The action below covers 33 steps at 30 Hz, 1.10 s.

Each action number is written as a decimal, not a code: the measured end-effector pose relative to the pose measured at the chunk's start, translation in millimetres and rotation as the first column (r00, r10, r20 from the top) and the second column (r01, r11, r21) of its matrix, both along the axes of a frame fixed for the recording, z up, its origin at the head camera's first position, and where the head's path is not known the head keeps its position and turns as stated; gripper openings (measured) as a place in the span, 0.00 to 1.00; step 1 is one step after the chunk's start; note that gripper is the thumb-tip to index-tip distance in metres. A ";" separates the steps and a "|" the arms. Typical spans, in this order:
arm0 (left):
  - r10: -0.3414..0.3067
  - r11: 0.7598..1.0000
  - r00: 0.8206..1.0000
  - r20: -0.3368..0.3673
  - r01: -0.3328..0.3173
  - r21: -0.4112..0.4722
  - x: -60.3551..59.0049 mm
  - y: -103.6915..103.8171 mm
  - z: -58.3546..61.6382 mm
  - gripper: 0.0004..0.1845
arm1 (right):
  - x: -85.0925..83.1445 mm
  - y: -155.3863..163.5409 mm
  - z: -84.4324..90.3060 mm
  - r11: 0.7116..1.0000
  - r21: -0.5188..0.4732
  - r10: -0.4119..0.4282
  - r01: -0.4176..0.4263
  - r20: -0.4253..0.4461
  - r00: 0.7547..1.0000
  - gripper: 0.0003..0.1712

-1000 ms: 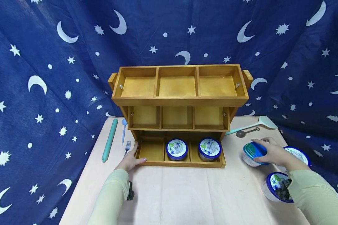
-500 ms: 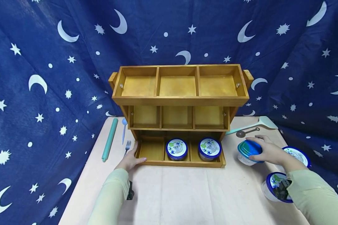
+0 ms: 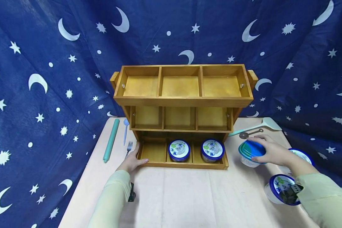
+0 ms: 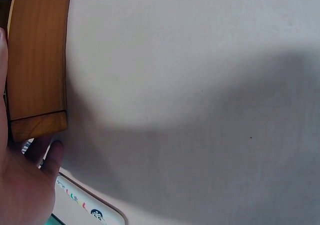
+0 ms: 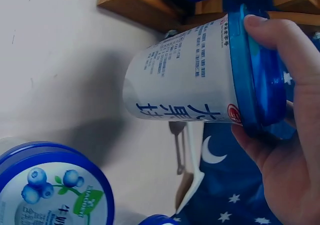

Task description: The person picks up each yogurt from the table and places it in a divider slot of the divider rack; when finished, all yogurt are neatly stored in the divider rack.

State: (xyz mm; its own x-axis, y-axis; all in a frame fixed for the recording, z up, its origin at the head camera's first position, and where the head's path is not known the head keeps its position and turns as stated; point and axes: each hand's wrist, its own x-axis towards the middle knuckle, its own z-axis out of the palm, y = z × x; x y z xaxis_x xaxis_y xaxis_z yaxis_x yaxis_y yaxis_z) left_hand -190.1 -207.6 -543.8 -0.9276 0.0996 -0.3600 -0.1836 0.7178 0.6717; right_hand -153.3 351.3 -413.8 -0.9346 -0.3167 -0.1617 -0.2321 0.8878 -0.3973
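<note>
A tiered wooden organizer box point(image 3: 183, 102) stands at the back middle, its trays split into compartments. My left hand point(image 3: 131, 162) grips the lowest tray's left front corner, thumb at the front rim and fingers around the left end. In the right wrist view, my right hand point(image 5: 285, 150) holds a yogurt tub point(image 5: 185, 75) by its teal and blue lid, the tub's base over the table. Two blue-lidded yogurt tubs sit in the lowest tray, one in the middle compartment point(image 3: 179, 150) and one in the right compartment point(image 3: 212, 150).
Two more blue-lidded tubs stand at the right, one in front point(image 3: 276, 190) and one behind my right wrist point(image 3: 303, 155). A pale green spatula point(image 3: 269, 124) and a dark spoon point(image 3: 244, 135) lie behind. Left are a teal rod point(image 3: 111, 141), a blue spoon point(image 3: 125, 133) and a fork point(image 3: 129, 147).
My right hand has moved a little to the left with the yogurt tub, away from the other tubs on the right. The left hand stays at the tray's corner.
</note>
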 end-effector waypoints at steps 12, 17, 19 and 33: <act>-0.012 1.000 1.000 0.001 0.012 -0.002 -2.5 -1.1 2.8 0.56 | 13.2 -21.7 25.3 0.996 -0.016 0.089 -0.090 -0.063 0.994 0.47; -0.014 1.000 1.000 0.008 0.014 -0.004 -4.6 0.3 3.9 0.56 | 17.3 -38.5 32.5 0.992 -0.022 0.126 -0.127 -0.052 0.991 0.45; -0.013 1.000 1.000 0.007 0.013 0.000 -4.6 0.3 3.2 0.56 | 17.5 -46.0 33.4 0.988 -0.027 0.152 -0.154 -0.066 0.986 0.44; -0.006 1.000 1.000 -0.010 0.006 0.008 0.3 -1.1 -1.7 0.57 | 7.5 -105.4 30.9 0.935 -0.105 0.331 -0.338 -0.079 0.940 0.41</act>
